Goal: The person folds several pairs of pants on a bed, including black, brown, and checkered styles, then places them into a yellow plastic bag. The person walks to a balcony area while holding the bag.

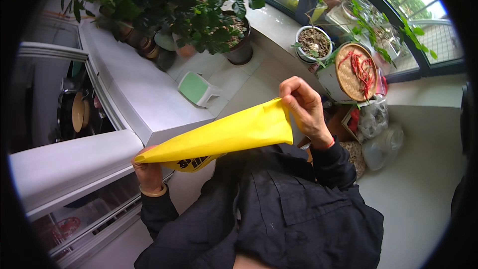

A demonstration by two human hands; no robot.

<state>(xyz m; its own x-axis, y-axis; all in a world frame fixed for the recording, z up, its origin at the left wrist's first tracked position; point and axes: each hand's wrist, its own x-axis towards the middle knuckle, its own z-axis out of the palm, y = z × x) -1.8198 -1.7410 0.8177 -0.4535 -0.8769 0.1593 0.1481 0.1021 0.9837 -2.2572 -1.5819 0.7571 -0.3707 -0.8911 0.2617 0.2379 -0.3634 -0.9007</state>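
Note:
A yellow cloth-like piece point(227, 130), perhaps a fabric bag, stretches between my two hands in front of my dark jacket. Black printing shows on its underside near the left end. My left hand point(149, 173), with a pale bangle at the wrist, grips the narrow left end; the cloth hides part of its fingers. At the upper right corner, my right hand point(304, 108) pinches the edge between thumb and fingers. A red cord circles the right wrist. The right end of the cloth hangs down wider than the left.
A green and white plastic stool point(194, 87) stands on the tiled floor beyond the cloth. Behind it is a large potted plant point(239, 50). Red chillies lie on a round woven tray point(345, 58) at the right, above clear plastic bags point(373, 119). A white ledge point(127, 74) runs along the left.

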